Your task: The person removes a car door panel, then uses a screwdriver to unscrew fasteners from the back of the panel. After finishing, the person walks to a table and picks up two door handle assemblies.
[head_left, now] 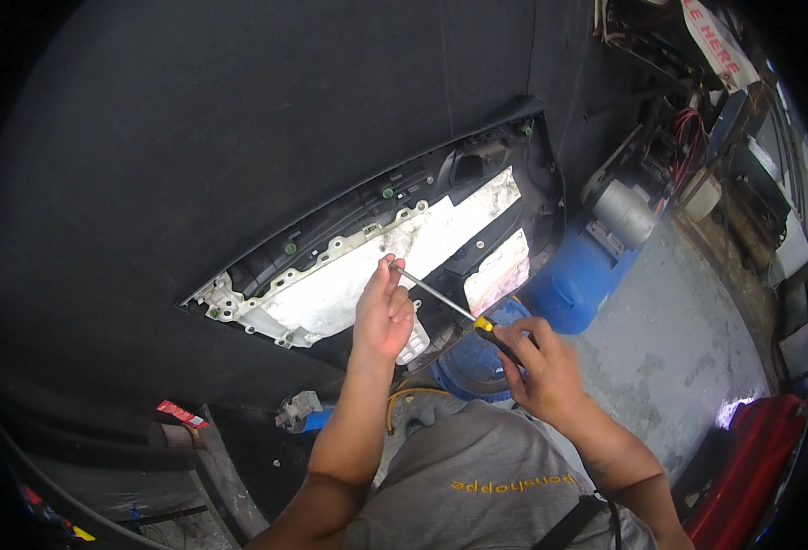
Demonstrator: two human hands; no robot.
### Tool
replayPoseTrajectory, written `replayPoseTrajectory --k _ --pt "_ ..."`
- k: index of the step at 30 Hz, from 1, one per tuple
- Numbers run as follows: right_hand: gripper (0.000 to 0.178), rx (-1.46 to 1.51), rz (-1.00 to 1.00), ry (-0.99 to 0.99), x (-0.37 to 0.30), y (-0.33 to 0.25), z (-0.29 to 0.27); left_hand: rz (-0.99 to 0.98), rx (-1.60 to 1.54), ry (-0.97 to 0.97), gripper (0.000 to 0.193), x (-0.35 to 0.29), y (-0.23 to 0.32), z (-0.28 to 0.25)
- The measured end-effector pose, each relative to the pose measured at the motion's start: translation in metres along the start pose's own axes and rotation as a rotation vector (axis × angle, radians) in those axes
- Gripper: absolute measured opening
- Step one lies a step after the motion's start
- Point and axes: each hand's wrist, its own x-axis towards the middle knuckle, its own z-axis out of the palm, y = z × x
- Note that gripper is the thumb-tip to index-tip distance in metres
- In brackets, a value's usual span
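A screwdriver (436,295) with a long metal shaft and a yellow-and-black handle slants across the middle. My right hand (543,371) is closed around its handle. At the other end, the thumb and forefinger of my left hand (386,316) pinch the tip; whether a small piece sits between them is too small to tell. Behind my hands, a black car door trim panel (487,151) lies tilted with its inner side showing. White sheeting (331,289) and a white perforated strip cover part of it, and green clips (387,192) dot its edge.
A blue air compressor tank (564,284) stands on the grey floor at the right, near a blue round container (477,367). A blue-and-silver tool (301,412) lies at lower left. Cluttered shelving (697,165) lines the far right, above a red glossy panel (752,467).
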Motion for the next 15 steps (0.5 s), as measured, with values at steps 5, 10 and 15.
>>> replayPoseTrajectory --k 5,10,15 --pt "0.035 0.098 0.063 0.027 0.023 -0.012 0.016 0.016 -0.071 0.097 0.019 0.040 -0.006 0.008" --pt "0.034 -0.030 0.123 -0.011 0.052 -0.023 0.029 0.097 -0.118 0.185 0.023 0.071 -0.004 0.031" --pt "0.034 -0.100 0.089 -0.046 0.072 -0.029 0.029 0.128 -0.190 0.140 0.025 0.086 -0.005 0.023"
